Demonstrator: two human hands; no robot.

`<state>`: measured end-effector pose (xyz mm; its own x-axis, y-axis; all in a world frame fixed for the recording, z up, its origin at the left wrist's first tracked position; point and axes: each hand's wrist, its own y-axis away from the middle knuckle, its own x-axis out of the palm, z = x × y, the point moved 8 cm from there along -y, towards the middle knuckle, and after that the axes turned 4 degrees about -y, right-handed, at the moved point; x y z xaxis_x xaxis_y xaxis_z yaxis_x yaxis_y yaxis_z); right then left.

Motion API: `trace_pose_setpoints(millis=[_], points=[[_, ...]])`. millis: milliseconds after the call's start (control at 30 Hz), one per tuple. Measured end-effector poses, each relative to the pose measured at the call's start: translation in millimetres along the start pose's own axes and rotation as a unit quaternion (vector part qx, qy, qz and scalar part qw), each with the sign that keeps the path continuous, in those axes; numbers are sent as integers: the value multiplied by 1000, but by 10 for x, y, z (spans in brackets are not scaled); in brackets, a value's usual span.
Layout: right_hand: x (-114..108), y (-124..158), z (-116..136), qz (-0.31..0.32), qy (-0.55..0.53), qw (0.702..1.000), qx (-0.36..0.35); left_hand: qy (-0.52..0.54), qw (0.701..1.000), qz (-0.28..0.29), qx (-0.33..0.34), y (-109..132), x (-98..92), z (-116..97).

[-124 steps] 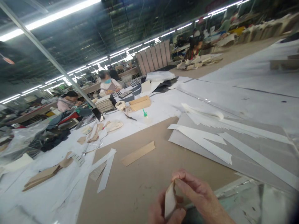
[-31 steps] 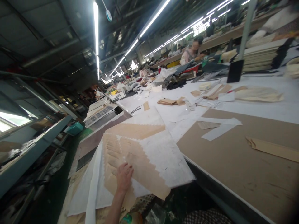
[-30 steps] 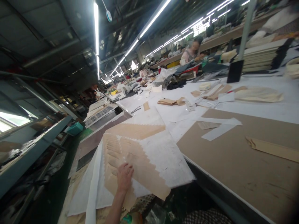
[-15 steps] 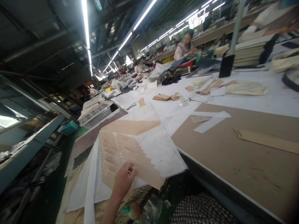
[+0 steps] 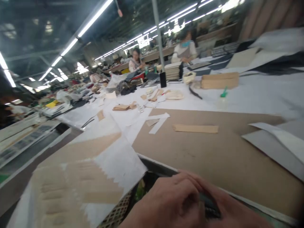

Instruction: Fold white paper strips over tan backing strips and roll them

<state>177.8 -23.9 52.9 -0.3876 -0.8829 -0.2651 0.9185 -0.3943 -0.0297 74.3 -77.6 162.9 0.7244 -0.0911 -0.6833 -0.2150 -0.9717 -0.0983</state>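
Note:
My left hand and my right hand come together low in the middle of the head view, close to the camera. Their fingers are bent and meet over a dark gap; anything between them is hidden by blur and by the hands. To the left lies a white sheet bearing tan zigzag-edged pieces, touched by neither hand. Beyond the hands spreads a brown board with a folded tan strip and white paper strips on it.
Grey-white sheets rest at the right. Behind the board stand a green-tipped bottle, a tan folded piece and a post. Two people sit across the table. A perforated crate shows below the table's edge.
The view has swung right, so the white sheet now lies farther left. My left hand has left the tan pieces and met my right hand, which was out of view before.

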Motion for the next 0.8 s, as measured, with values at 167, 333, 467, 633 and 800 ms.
trace_pose_setpoints(millis=[167,333,467,633,800], points=[[-494,122,-293,-56,-130,983,115,109,991,-49,-55,-502,14,481],[-1083,550,-665,-134,-73,969,194,160,965,-119,-169,-671,259,1467],[-1426,719,-800,-177,138,954,198,122,960,-130,-217,-685,496,1970],[-1643,1032,-906,-305,287,878,231,70,961,-123,-239,-665,615,2224],[-1237,1133,-730,-395,373,810,222,55,964,-95,-244,-667,642,2241]])
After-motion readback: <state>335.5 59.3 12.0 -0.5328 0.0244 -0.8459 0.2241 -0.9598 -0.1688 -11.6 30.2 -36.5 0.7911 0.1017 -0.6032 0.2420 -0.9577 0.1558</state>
